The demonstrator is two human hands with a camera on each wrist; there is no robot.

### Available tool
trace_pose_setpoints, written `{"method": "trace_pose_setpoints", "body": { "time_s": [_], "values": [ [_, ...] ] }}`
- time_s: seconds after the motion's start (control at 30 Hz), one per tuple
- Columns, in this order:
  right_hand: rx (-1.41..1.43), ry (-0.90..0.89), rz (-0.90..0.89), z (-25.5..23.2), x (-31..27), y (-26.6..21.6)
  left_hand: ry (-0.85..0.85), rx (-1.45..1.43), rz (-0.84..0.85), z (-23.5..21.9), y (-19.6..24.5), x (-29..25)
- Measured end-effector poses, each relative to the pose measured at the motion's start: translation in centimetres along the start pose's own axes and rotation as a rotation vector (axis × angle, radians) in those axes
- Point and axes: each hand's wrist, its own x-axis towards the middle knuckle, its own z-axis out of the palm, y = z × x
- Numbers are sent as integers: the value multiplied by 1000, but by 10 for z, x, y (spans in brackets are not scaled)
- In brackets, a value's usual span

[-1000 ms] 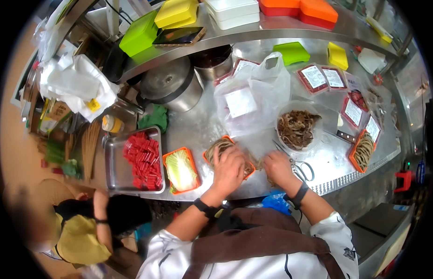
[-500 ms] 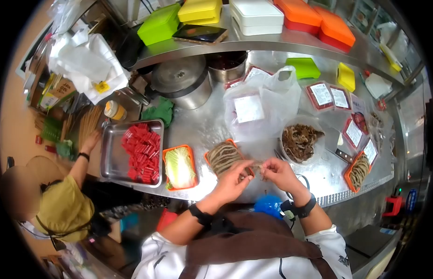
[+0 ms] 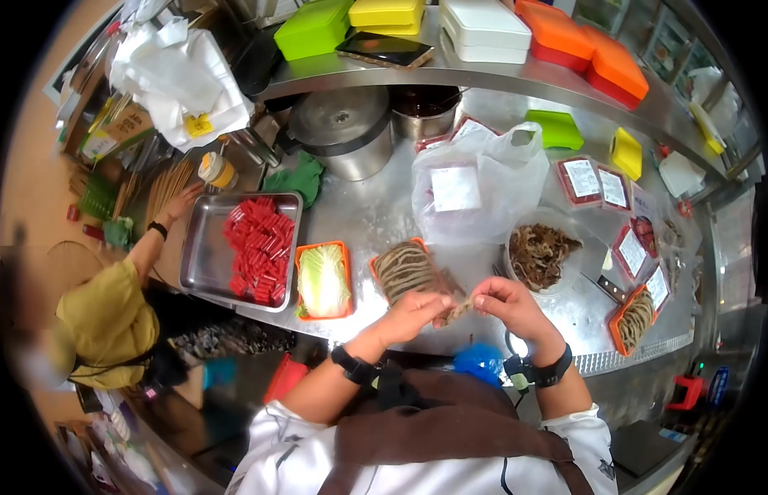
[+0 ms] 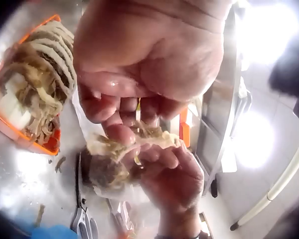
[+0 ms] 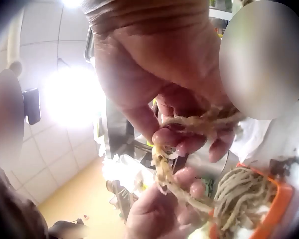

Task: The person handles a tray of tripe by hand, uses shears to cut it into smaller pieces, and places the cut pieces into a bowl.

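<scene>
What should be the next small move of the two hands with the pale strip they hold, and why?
Probably lower the pale stringy strip onto the orange rectangular tray of coiled brownish strips. Both the left hand and the right hand pinch it above the steel counter's edge, beside that tray, which already holds similar strips.

Bright overhead lamps flare white in both wrist views; fisheye head view curves, dark at edges, close hands blurred

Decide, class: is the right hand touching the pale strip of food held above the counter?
Touching. The right wrist view shows the right hand pinching the strip between its fingertips.
</scene>
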Motion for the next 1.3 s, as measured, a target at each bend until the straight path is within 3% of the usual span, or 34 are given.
{"method": "trace_pose_setpoints", "body": {
  "time_s": [0.17, 0.2, 0.3, 0.47, 0.5, 0.53, 0.6, 0.63, 0.7, 0.77, 1.03, 1.1, 1.23, 1.3],
  "values": [
    [-92, -71, 113, 18, 7, 14, -91, 103, 37, -2, -16, -29],
    [-103, -73, 127, 20, 8, 17, -141, 16, -107, -4, -21, -35],
    [-233, -150, 98, 26, 14, 27, -114, 37, -121, -7, -47, -44],
    [-538, -127, 67, 33, 24, 27, 187, 112, -70, -11, -72, -51],
    [-628, -126, 83, 33, 27, 29, 240, 328, -101, -12, -72, -52],
    [-629, -134, 81, 34, 30, 34, 248, 327, -103, -9, -71, -53],
    [-751, -78, -107, 36, 36, 45, 398, 594, -39, -3, -71, -51],
    [-752, -82, -116, 37, 40, 47, 460, 706, 37, -2, -67, -48],
    [-962, -21, -255, 39, 45, 51, 553, 734, 83, -3, -65, -46],
    [-952, 4, -294, 40, 51, 61, 687, 755, 159, 0, -63, -45],
    [-959, 152, -478, 42, 58, 72, 823, 660, 290, 1, -72, -38],
    [-979, 151, -522, 43, 57, 73, 862, 779, 385, -2, -76, -37],
    [-1011, 131, -509, 45, 57, 77, 922, 745, 345, 1, -78, -39],
    [-921, 139, -470, 46, 57, 81, 922, 529, 180, 3, -86, -43]
  ]
}}
